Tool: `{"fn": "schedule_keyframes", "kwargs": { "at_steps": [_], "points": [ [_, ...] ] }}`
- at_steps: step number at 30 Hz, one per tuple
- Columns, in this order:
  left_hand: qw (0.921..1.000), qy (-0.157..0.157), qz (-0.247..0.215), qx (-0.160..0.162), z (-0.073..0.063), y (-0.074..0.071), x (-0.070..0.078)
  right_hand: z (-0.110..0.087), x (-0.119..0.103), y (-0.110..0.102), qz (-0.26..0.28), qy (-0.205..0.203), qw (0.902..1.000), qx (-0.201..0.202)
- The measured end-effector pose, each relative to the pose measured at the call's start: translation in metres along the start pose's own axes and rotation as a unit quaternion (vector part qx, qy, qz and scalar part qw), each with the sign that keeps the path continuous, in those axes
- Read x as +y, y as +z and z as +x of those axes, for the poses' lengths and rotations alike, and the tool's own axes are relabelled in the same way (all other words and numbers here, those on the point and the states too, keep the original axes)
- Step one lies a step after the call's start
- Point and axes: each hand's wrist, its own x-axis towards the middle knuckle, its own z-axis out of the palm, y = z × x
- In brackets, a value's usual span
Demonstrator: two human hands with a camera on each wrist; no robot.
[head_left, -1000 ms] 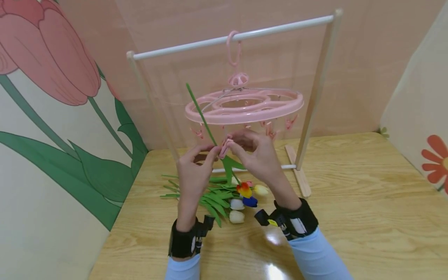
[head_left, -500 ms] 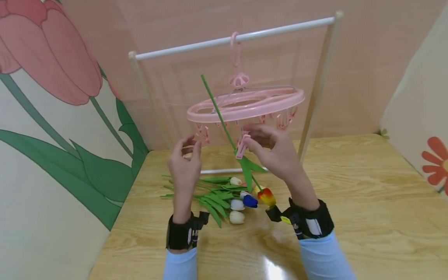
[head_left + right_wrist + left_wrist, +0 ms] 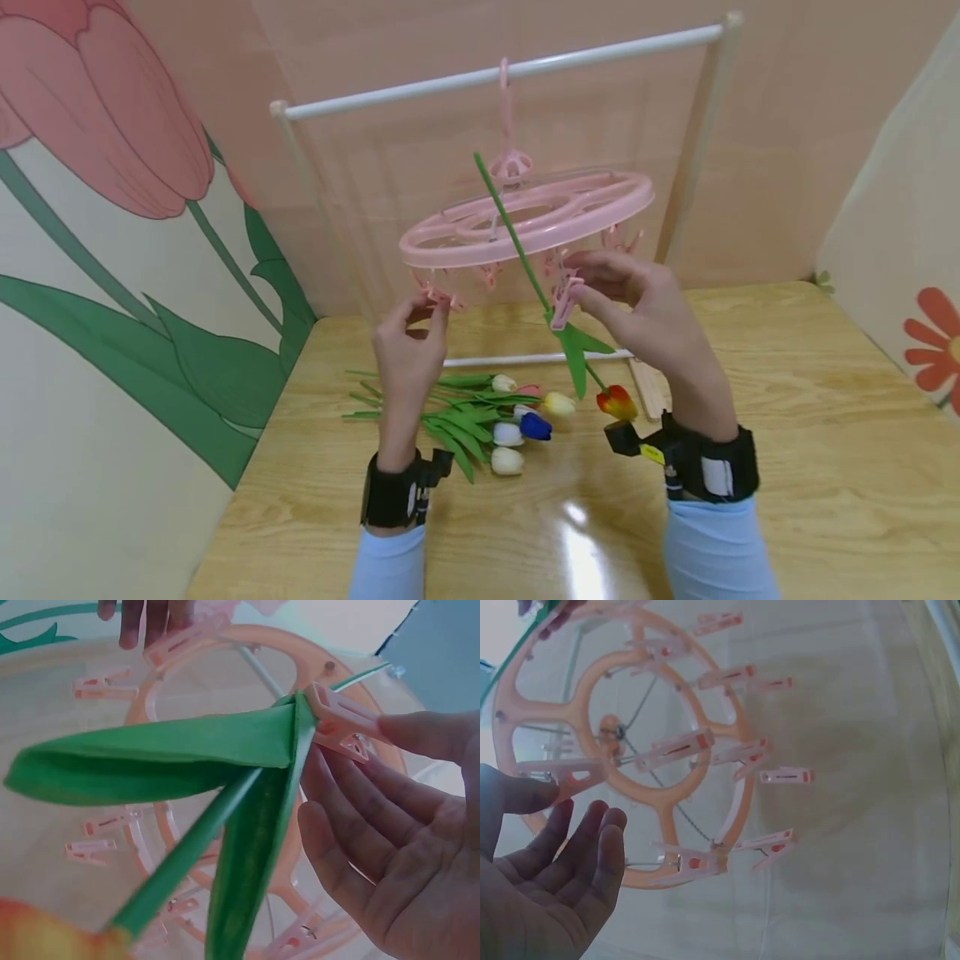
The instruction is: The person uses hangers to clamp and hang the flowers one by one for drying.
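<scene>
My right hand (image 3: 648,312) pinches a pink clothespin (image 3: 564,304) under the right front of the round pink clip hanger (image 3: 525,237). That clothespin's jaws bite the stem of a red-yellow artificial tulip (image 3: 617,402) at the leaf base. The tulip hangs head down, its bare green stem (image 3: 498,202) slanting up in front of the ring. At the left, my left hand (image 3: 408,342) holds another clothespin (image 3: 574,778) between thumb and fingers; no flower is in it. Green leaves (image 3: 157,754) fill much of the right wrist view.
The hanger hooks over a white bar (image 3: 600,58) on a wooden-post stand (image 3: 697,142). Several more clothespins (image 3: 675,750) dangle from the ring. Artificial tulips (image 3: 507,434) in white, blue, yellow and pink lie on the wooden table (image 3: 787,433) below. Painted walls stand behind and at the sides.
The right hand and its clothespin moved right with the tulip, and the hanger turned and tilted. The left hand let go of the tulip, drew back left and took hold of another clothespin.
</scene>
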Motion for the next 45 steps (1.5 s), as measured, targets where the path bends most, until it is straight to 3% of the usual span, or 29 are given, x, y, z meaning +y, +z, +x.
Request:
{"fn": "schedule_keyframes", "kwargs": {
  "at_steps": [12, 16, 19, 21, 23, 26, 29, 32, 37, 41, 45],
  "points": [
    [0.9909, 0.113, -0.057, -0.047, -0.005, 0.004, 0.009, -0.001, -0.002, -0.009, -0.085, -0.003, 0.9964, -0.001],
    [0.9874, 0.136, -0.06, -0.053, -0.006, 0.006, 0.013, -0.006, -0.015, -0.011, -0.144, -0.003, 0.9882, 0.052],
    [0.9843, 0.162, -0.054, -0.046, -0.008, 0.008, 0.015, -0.013, -0.03, -0.012, -0.188, -0.009, 0.9759, 0.111],
    [0.9817, 0.18, -0.048, -0.039, -0.009, 0.01, 0.018, -0.019, -0.04, -0.013, -0.202, -0.023, 0.972, 0.118],
    [0.9789, 0.199, -0.034, -0.028, -0.011, 0.013, 0.021, -0.024, -0.05, -0.014, -0.207, -0.045, 0.9734, 0.088],
    [0.9752, 0.22, -0.012, -0.016, -0.014, 0.016, 0.026, -0.029, -0.059, -0.011, -0.199, -0.055, 0.9784, -0.011],
    [0.9708, 0.239, 0.01, -0.012, -0.016, 0.019, 0.031, -0.027, -0.061, -0.002, -0.188, -0.033, 0.9764, -0.101],
    [0.9665, 0.255, 0.031, -0.008, -0.019, 0.021, 0.034, -0.021, -0.056, 0.01, -0.173, -0.002, 0.9733, -0.152],
    [0.963, 0.263, 0.06, -0.002, -0.022, 0.024, 0.036, -0.015, -0.048, 0.025, -0.159, 0.019, 0.9731, -0.166],
    [0.962, 0.264, 0.072, 0.001, -0.023, 0.024, 0.037, -0.014, -0.047, 0.031, -0.16, 0.027, 0.9751, -0.151],
    [0.9559, 0.283, 0.081, -0.004, -0.022, 0.023, 0.039, -0.012, -0.045, 0.038, -0.178, 0.037, 0.9765, -0.116]
  ]
}}
